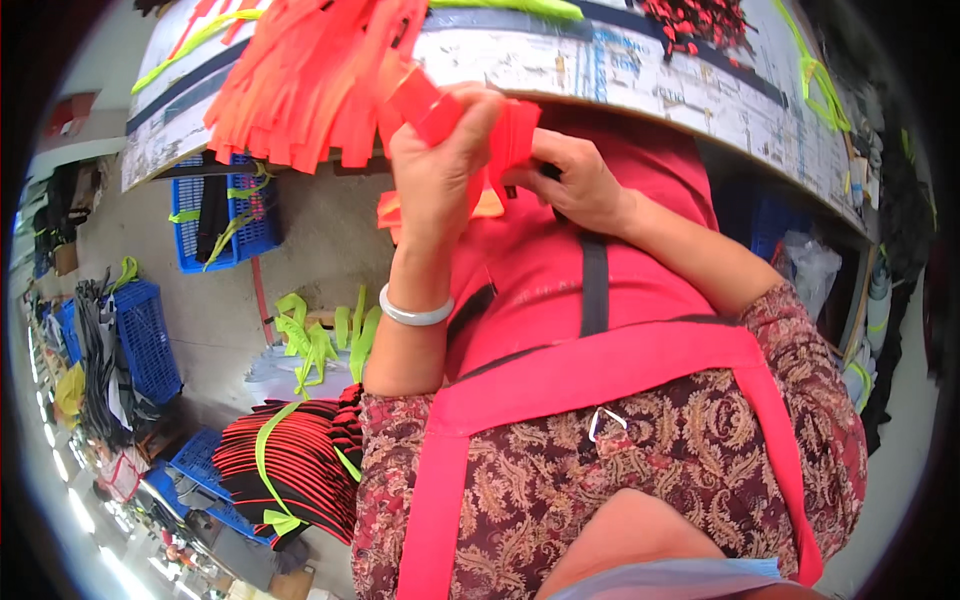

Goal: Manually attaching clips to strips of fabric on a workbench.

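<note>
My left hand (437, 170), with a pale bangle at the wrist, is closed around folded orange-red fabric strips (425, 105). The thumb presses on their upper face. Close on its right, my right hand (580, 180) pinches the orange-red strip (515, 135) that hangs between the two hands. A small dark piece shows by its fingertips, too small to name. Both hands are above my lap, in front of the table edge. Beyond my left hand, a thick bunch of orange-red strips (300, 90) hangs over that edge.
The worktable (500, 65) also bears a pile of small red and black pieces (700, 25) and a yellow-green strip (815, 85). Blue crates (190, 235) stand below left. Nearer me lies a tied stack of red and black pieces (285, 465). A red apron (600, 360) covers my lap.
</note>
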Motion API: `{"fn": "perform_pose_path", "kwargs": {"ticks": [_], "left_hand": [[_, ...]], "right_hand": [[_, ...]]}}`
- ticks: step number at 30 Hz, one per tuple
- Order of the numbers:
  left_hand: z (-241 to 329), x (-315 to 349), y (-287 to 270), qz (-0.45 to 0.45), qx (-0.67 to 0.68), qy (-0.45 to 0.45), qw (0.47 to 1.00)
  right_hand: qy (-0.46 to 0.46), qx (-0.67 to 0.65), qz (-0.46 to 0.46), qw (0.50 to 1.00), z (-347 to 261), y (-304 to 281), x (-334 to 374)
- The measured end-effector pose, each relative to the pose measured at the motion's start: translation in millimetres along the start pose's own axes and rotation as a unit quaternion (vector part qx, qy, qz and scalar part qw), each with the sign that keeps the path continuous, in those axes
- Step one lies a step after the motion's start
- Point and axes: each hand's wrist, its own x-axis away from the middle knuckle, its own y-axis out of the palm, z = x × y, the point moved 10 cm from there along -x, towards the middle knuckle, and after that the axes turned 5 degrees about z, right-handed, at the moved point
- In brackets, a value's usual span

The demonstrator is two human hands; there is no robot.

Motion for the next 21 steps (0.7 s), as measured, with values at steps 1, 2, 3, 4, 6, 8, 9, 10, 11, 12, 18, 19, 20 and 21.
{"fn": "perform_pose_path", "kwargs": {"ticks": [1,2,3,4,6,8,9,10,11,12,18,19,20,21], "left_hand": [[6.9,-3.2,-19.8,0.057,-0.014,0.017,0.998],[16.8,-3.8,-40.8,0.088,-0.024,0.042,0.995],[22.5,-2.7,-59.7,0.113,-0.026,0.063,0.991],[28.0,0.1,-72.6,0.111,-0.027,0.069,0.991],[35.0,9.3,-96.5,0.130,-0.028,0.046,0.990],[51.9,23.2,-108.2,0.140,-0.040,0.053,0.988],[55.2,28.7,-114.2,0.153,-0.042,0.056,0.986],[50.6,23.6,-98.9,0.131,-0.045,0.051,0.989],[45.6,22.2,-95.8,0.131,-0.039,0.049,0.989],[33.6,19.5,-86.2,0.106,-0.010,0.021,0.994],[-19.3,24.8,-73.2,0.016,0.080,-0.153,0.985],[-27.8,26.6,-66.7,0.006,0.083,-0.183,0.980],[-38.8,28.4,-57.8,-0.010,0.089,-0.214,0.973],[-43.8,29.2,-55.3,-0.011,0.091,-0.219,0.971]], "right_hand": [[-0.016,-0.006,-0.002,1.000,-10.6,1.3,-11.0],[0.112,-0.069,-0.029,0.991,2.8,7.9,-18.1],[0.243,-0.121,-0.056,0.961,19.4,13.4,-15.2],[0.165,-0.092,-0.033,0.982,9.1,7.3,-39.5],[0.208,-0.158,-0.016,0.965,17.5,-1.0,-81.3],[0.222,-0.135,0.035,0.965,24.8,-7.1,-135.2],[0.199,-0.178,0.031,0.963,29.4,-3.6,-161.2],[0.230,-0.202,0.051,0.951,77.9,-14.4,-187.6],[0.233,-0.197,0.049,0.951,102.9,-13.8,-194.3],[0.245,-0.199,0.083,0.945,123.4,-17.6,-196.2],[0.194,-0.143,-0.101,0.965,27.9,38.1,-109.8],[0.183,-0.097,-0.129,0.970,9.7,36.9,-98.1],[0.117,-0.074,-0.138,0.981,-4.8,37.2,-89.5],[0.047,-0.054,-0.146,0.987,-17.8,40.6,-81.8]]}}
